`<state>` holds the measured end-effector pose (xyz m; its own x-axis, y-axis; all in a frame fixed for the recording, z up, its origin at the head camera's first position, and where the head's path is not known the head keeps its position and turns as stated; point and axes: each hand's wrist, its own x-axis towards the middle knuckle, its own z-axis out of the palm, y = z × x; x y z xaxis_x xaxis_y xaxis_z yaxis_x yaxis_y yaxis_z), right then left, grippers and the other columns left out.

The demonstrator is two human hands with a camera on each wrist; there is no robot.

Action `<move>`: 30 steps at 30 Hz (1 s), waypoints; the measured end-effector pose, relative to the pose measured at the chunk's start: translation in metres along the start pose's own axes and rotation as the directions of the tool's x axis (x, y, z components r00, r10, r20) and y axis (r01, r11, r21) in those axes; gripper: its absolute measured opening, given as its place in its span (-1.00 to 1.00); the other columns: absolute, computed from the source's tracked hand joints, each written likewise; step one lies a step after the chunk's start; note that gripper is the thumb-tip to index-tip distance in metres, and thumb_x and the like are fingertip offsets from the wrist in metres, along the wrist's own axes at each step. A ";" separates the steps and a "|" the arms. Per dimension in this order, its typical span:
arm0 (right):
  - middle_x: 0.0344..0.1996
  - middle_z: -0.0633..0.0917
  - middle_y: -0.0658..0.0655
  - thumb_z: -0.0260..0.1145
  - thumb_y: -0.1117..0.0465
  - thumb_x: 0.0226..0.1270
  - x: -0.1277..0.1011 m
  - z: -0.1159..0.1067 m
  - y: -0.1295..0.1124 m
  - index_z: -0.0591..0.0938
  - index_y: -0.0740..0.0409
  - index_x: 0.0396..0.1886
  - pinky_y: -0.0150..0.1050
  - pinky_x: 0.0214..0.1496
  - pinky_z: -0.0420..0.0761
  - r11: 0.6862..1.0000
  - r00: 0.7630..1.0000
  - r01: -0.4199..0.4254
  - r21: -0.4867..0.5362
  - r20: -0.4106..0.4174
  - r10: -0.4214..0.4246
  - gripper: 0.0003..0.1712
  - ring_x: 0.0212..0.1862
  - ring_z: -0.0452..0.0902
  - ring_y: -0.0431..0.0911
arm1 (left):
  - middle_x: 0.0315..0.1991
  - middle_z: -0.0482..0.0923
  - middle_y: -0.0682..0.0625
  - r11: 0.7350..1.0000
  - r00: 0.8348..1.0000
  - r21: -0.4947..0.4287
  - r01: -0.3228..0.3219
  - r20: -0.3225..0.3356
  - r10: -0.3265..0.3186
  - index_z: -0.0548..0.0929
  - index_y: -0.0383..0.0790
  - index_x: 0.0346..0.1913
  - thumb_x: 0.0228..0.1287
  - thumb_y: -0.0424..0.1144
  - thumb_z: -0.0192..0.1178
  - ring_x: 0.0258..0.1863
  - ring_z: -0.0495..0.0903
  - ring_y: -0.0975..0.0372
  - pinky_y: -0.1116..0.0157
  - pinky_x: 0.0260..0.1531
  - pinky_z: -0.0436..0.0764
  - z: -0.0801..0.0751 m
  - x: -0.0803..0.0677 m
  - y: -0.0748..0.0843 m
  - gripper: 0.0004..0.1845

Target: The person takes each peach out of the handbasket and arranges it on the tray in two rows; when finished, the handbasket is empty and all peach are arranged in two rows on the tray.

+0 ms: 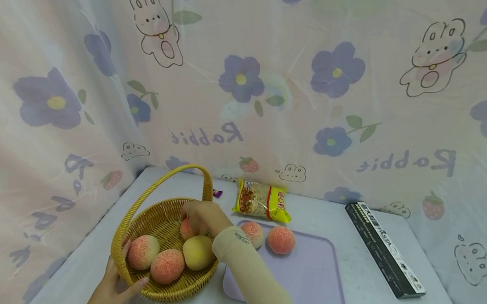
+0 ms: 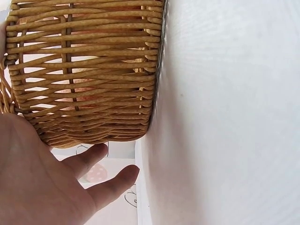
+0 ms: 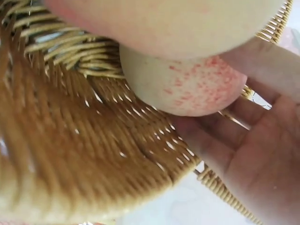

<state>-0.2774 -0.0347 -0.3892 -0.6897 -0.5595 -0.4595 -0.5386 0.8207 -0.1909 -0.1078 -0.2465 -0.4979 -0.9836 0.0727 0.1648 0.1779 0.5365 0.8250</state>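
Right hand fingers around a peach in basket; left hand flat against it; "PASTA" box.

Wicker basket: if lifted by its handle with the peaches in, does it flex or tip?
The wicker basket looks tightly woven, so probably fairly stiff. Four peaches sit in it, three bunched toward the near side, so it may tilt. The left hand steadies its rim.

**Both hands low, right arm reaching across**

Your left hand sits at the lower left, palm up against what it steadies, fingers straight and slightly spread, thumb pointing right. Your right forearm, in a cream sleeve, angles up from the bottom edge toward the left. Your right hand is bent down at the wrist, fingers curled around what it holds.
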 end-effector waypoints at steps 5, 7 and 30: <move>0.28 0.50 -0.15 0.51 0.37 0.10 0.006 -0.004 0.005 0.54 -0.11 0.33 -0.33 0.21 0.49 0.999 1.000 0.027 -0.027 -0.006 -0.028 -0.24 0.29 0.39 -0.21 | 0.56 -0.43 -0.27 1.000 1.000 0.027 -0.003 -0.001 0.003 -0.27 0.11 0.63 0.27 -0.17 0.38 0.41 -0.13 -0.48 -0.56 0.03 0.13 -0.001 0.000 0.000 0.13; 0.24 0.54 -0.12 0.54 0.34 0.06 0.009 -0.007 0.006 0.58 -0.09 0.30 -0.35 0.16 0.52 0.997 0.998 0.051 -0.050 -0.020 -0.052 -0.26 0.28 0.42 -0.18 | 0.57 -0.44 -0.25 1.000 1.000 0.015 -0.004 -0.002 0.004 -0.26 0.12 0.62 0.27 -0.18 0.38 0.42 -0.16 -0.46 -0.56 0.04 0.11 -0.001 0.001 0.000 0.13; 0.15 0.55 0.04 0.50 0.19 0.18 -0.065 -0.004 0.084 0.51 0.14 0.33 -0.31 0.06 0.56 0.763 0.875 0.450 0.464 -0.398 -0.275 -0.30 0.12 0.47 -0.16 | 0.55 -0.42 -0.31 0.999 1.000 0.032 0.005 0.008 -0.006 -0.30 0.04 0.62 0.29 -0.17 0.37 0.40 -0.11 -0.49 -0.55 0.02 0.16 -0.001 0.000 0.000 0.14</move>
<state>-0.2796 0.0697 -0.3723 -0.6484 -0.7613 -0.0047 -0.4968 0.4277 -0.7552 -0.1073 -0.2473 -0.4975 -0.9848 0.0768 0.1557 0.1717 0.5632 0.8083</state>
